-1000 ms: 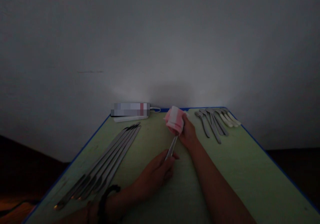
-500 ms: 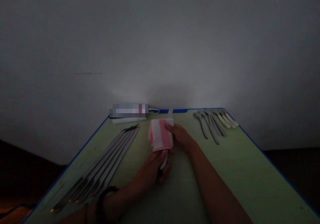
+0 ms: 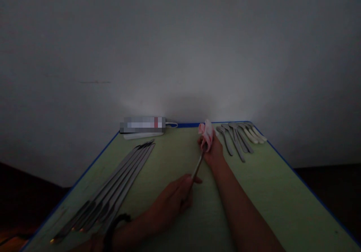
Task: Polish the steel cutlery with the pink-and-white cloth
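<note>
My left hand point(image 3: 175, 197) is closed around the near end of a table knife point(image 3: 198, 165), which slants up and away above the table. My right hand point(image 3: 214, 151) is wrapped round a pink and white cloth point(image 3: 208, 132), bunched over the knife's far end. That end is hidden inside the cloth, while a stretch of bare metal shows between my hands. To the left of my left hand, several long metal knives point(image 3: 121, 182) lie side by side. Several spoons point(image 3: 234, 137), some with pale handles, lie right of my right hand.
A pale green table point(image 3: 282, 207) with a blue edge stands against a grey wall point(image 3: 180, 49). At its back left lies a blurred-out box-like object point(image 3: 143, 124) with a white cord point(image 3: 172, 124), and a white strip point(image 3: 143, 136) in front of it.
My right hand has moved the cloth up and to the right, toward the knife's far end, and the cloth is now bunched. More of the metal shows, and the knife slants further right.
</note>
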`<action>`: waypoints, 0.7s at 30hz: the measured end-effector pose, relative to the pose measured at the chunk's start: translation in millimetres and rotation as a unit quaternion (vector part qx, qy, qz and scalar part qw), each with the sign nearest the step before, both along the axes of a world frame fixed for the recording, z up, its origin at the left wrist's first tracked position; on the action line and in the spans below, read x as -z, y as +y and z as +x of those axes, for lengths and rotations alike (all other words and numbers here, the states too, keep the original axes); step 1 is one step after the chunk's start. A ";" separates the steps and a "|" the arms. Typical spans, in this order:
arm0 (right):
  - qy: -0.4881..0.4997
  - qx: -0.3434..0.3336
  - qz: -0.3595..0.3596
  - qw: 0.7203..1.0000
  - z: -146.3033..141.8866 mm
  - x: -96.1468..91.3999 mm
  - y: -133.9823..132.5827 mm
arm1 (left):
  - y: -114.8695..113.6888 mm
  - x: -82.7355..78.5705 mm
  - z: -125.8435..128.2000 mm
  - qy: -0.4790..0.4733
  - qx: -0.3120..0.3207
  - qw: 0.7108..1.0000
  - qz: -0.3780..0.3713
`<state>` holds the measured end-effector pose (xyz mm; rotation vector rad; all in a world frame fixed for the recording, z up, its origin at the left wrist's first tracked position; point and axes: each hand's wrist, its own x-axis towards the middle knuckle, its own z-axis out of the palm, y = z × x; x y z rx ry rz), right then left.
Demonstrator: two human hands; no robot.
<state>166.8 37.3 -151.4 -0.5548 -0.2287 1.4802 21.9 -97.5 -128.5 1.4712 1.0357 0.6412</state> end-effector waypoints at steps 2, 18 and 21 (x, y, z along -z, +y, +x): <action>0.011 0.002 -0.004 1.000 2.1 0.2 -0.2 | 1.4 3.1 -1.3 -0.029 0.005 1.000 -0.003; -0.094 -0.159 0.088 0.979 -6.1 -5.1 -10.9 | 6.5 4.9 1.3 -0.029 -0.084 0.995 -0.038; -0.143 -0.207 0.113 0.961 -10.9 3.4 -14.3 | 6.5 4.5 0.8 -0.004 -0.089 0.996 -0.021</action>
